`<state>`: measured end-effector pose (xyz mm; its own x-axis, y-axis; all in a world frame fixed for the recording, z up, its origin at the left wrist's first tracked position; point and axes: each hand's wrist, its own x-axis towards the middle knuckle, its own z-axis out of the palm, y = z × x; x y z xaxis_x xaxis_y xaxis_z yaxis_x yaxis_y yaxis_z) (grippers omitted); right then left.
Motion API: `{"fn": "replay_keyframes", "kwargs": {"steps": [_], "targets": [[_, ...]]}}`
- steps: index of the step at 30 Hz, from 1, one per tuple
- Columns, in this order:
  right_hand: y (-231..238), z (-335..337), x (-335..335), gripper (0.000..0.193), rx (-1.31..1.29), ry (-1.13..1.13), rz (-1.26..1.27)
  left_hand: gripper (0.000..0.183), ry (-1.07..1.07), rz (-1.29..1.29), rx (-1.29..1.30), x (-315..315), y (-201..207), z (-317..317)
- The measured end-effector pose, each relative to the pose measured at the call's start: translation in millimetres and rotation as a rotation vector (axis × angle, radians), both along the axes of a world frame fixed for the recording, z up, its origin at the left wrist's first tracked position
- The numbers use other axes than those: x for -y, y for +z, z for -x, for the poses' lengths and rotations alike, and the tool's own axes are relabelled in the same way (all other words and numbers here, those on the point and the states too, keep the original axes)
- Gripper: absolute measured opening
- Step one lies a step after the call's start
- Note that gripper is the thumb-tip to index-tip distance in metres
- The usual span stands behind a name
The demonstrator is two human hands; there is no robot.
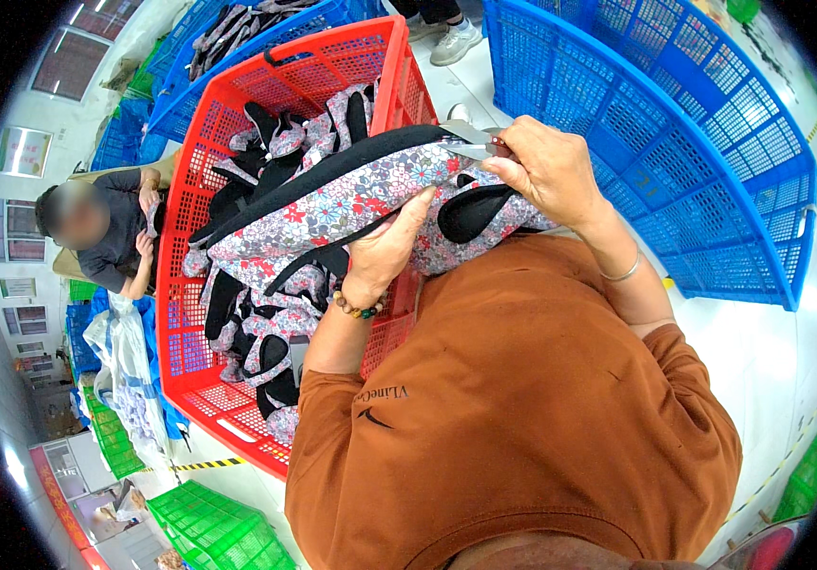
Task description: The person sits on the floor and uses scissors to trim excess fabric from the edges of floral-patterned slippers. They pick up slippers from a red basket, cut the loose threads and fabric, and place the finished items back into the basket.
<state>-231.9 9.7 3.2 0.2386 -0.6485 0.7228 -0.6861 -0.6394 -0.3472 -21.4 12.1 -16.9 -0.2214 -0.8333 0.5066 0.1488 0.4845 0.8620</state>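
A long, padded floral fabric piece with black edging (332, 204) stretches across the view above the red crate. My left hand (384, 252) is closed on its lower edge, thumb on top of the print. At its right end my right hand (551, 171) is closed round small metal snips (473, 142), their two pale blades spread against the black edge. Part of the snips' handle is hidden by the fingers. Another bulk of floral and black fabric (470, 214) hangs below my right hand, against my body.
The red crate (180, 332) in front of me holds many similar floral pieces (270, 328). Tall blue crates (655, 171) stand at the right, and more blue ones (175, 71) lie beyond. A co-worker (118, 223) sits at the left. Green crates (223, 527) stand at lower left.
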Motion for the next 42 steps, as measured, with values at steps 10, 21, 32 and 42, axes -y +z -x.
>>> {"fn": "replay_keyframes", "kwargs": {"steps": [10,21,32,42], "targets": [[-19.6,6.3,12.6,0.02,0.044,-0.109,-0.11,0.017,-0.077,-0.253,0.047,1.8,-1.1,-3.2],[-18.4,-19.2,8.8,0.042,0.306,0.098,-0.361,0.014,-0.056,-0.31,0.011,8.2,-7.5,-2.1],[-9.5,0.8,18.3,0.013,0.341,0.087,-0.314,0.03,-0.248,-0.255,0.334,14.8,34.1,-24.1],[-11.1,71.7,26.9,0.017,0.7,0.403,-0.802,0.04,-0.247,-0.358,0.368,18.9,21.0,-84.8]]}}
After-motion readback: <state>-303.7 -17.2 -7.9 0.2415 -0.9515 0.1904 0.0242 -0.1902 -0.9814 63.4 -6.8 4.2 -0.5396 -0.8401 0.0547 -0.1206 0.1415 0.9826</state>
